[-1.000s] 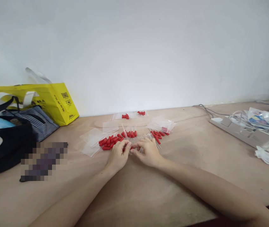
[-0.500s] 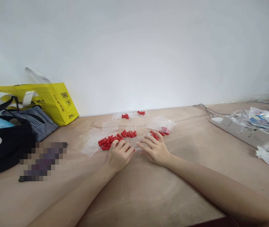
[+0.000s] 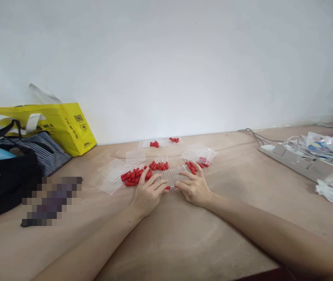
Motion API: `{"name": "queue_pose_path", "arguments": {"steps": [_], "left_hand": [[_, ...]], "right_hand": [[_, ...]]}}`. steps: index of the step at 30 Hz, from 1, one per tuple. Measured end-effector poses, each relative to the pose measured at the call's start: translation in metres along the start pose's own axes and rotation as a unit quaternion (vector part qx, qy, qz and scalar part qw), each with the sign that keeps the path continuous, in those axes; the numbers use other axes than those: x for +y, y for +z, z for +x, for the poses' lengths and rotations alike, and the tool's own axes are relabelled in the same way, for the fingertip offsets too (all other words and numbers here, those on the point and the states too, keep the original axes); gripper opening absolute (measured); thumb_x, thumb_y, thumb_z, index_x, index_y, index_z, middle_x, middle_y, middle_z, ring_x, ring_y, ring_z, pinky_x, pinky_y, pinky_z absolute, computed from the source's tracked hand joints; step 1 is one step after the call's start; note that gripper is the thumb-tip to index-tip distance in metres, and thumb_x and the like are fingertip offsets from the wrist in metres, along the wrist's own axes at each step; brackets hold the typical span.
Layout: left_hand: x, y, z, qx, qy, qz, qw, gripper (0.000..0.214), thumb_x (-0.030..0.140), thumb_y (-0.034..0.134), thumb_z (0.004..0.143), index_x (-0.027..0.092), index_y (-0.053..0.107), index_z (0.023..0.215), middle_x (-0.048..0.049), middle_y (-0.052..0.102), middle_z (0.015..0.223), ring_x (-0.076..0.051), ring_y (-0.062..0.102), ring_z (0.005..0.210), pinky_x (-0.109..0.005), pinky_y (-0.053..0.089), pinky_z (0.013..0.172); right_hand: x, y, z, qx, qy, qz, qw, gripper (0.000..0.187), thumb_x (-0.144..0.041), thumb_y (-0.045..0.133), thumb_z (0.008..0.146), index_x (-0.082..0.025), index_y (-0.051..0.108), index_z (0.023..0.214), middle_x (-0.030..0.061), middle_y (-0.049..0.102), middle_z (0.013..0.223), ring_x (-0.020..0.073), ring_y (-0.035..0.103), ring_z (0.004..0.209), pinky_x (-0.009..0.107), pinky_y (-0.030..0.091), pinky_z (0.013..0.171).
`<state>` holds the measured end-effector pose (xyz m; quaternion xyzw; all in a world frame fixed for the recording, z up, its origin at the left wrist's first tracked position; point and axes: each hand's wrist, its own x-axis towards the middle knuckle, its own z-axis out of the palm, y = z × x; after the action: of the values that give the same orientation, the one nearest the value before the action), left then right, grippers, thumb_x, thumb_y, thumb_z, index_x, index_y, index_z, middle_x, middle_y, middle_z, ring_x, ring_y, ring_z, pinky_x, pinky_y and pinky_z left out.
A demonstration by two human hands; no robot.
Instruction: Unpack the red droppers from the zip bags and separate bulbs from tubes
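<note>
My left hand (image 3: 148,192) and my right hand (image 3: 194,187) lie side by side on the wooden table (image 3: 184,234), fingers stretched out flat. Between their fingertips lies a row of thin clear tubes (image 3: 170,176), and both hands touch its ends. A heap of small red caps (image 3: 134,176) sits just beyond my left hand. More capped tubes (image 3: 159,165) lie behind the row, and other red caps (image 3: 197,166) rest by my right hand's fingertips. Small clear bags (image 3: 113,171) are spread around the heap.
A yellow bag (image 3: 63,125), a striped bag (image 3: 41,150) and a black bag (image 3: 5,183) stand at the left by the wall. A blurred dark object (image 3: 50,201) lies in front of them. A white power strip (image 3: 298,164) with cables and plastic packets (image 3: 327,146) fills the right.
A second ago both hands pinched something small together; they have since opened, moved apart and flattened onto the two ends of the tube row.
</note>
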<state>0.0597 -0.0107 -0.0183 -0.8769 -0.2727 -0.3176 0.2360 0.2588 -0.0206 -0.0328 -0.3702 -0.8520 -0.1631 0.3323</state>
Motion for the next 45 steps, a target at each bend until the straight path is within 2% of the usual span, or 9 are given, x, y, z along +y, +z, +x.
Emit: {"name": "queue_pose_path", "arguments": {"steps": [13,19,24,28,31,35,38,41,45], "left_hand": [[0.001,-0.007,-0.001,-0.032,0.003,0.012,0.999,0.030,0.009,0.040,0.080,0.026,0.065,0.081,0.0014,0.068,0.093,-0.020,0.057,0.098,-0.056,0.018,0.101],[-0.002,-0.007,-0.003,-0.017,-0.001,0.001,1.000,0.030,0.007,0.038,0.080,0.024,0.064,0.080,0.0010,0.068,0.095,-0.020,0.057,0.096,-0.054,0.020,0.100],[-0.007,-0.010,-0.006,0.004,-0.075,-0.007,0.997,0.023,0.016,0.041,0.083,0.023,0.063,0.081,-0.0022,0.067,0.089,-0.020,0.057,0.089,-0.047,0.034,0.091],[-0.021,-0.014,-0.003,0.015,-0.153,-0.054,0.987,0.023,0.029,0.040,0.086,0.020,0.062,0.084,-0.0036,0.060,0.079,-0.014,0.056,0.073,-0.027,0.046,0.067],[-0.044,-0.019,-0.006,0.028,-0.212,-0.045,0.976,0.023,0.027,0.038,0.085,0.020,0.059,0.093,-0.0040,0.057,0.084,-0.014,0.057,0.074,-0.026,0.047,0.069],[-0.078,-0.025,-0.020,0.010,-0.328,-0.020,0.944,0.028,0.023,0.043,0.076,0.017,0.050,0.103,-0.0058,0.058,0.087,-0.018,0.058,0.077,-0.030,0.048,0.068],[-0.089,-0.027,-0.028,-0.017,-0.381,-0.047,0.923,0.021,0.026,0.047,0.073,0.017,0.050,0.091,-0.0027,0.060,0.078,-0.015,0.058,0.065,-0.027,0.047,0.059],[-0.086,-0.027,-0.028,-0.031,-0.372,-0.048,0.927,0.015,0.031,0.047,0.074,0.018,0.052,0.081,-0.0013,0.060,0.073,-0.014,0.056,0.061,-0.025,0.046,0.056],[-0.077,-0.022,-0.024,-0.016,-0.307,-0.024,0.951,0.017,0.035,0.049,0.076,0.020,0.055,0.080,-0.0027,0.062,0.076,-0.017,0.057,0.069,-0.029,0.047,0.064]], "right_hand": [[0.000,-0.001,-0.001,-0.004,0.011,0.018,1.000,0.021,-0.025,0.044,0.085,-0.029,0.064,0.083,-0.0035,0.067,0.066,0.0155,0.055,0.097,0.048,0.001,0.102],[0.000,0.000,-0.002,0.016,0.007,0.021,1.000,0.022,-0.027,0.041,0.086,-0.028,0.063,0.081,-0.0035,0.067,0.067,0.0152,0.055,0.093,0.045,0.005,0.101],[0.008,0.001,-0.005,0.040,0.070,0.003,0.997,0.023,-0.028,0.042,0.086,-0.023,0.063,0.079,0.0004,0.062,0.062,0.0147,0.054,0.074,0.037,0.027,0.087],[0.021,0.011,-0.005,0.030,0.109,0.019,0.993,0.026,-0.021,0.037,0.085,-0.018,0.057,0.102,0.0050,0.058,0.073,0.0145,0.051,0.068,0.025,0.038,0.065],[0.031,0.019,-0.003,0.028,0.140,0.031,0.989,0.035,-0.013,0.035,0.082,-0.017,0.050,0.113,0.0067,0.052,0.081,0.0159,0.050,0.072,0.025,0.042,0.063],[0.034,0.024,0.001,-0.006,0.135,0.016,0.991,0.034,-0.001,0.034,0.072,-0.016,0.055,0.095,0.0074,0.048,0.082,0.0158,0.048,0.074,0.025,0.042,0.065],[0.030,0.025,0.003,-0.037,0.126,-0.012,0.991,0.032,0.003,0.034,0.069,-0.015,0.055,0.084,0.0076,0.047,0.085,0.0146,0.046,0.072,0.024,0.041,0.064],[0.026,0.025,0.006,-0.054,0.127,-0.031,0.990,0.028,0.003,0.034,0.067,-0.015,0.053,0.075,0.0068,0.047,0.082,0.0143,0.044,0.069,0.023,0.041,0.063],[0.022,0.024,0.007,-0.061,0.119,-0.028,0.991,0.023,0.001,0.036,0.068,-0.014,0.053,0.072,0.0086,0.047,0.083,0.0156,0.045,0.072,0.025,0.041,0.066]]}}
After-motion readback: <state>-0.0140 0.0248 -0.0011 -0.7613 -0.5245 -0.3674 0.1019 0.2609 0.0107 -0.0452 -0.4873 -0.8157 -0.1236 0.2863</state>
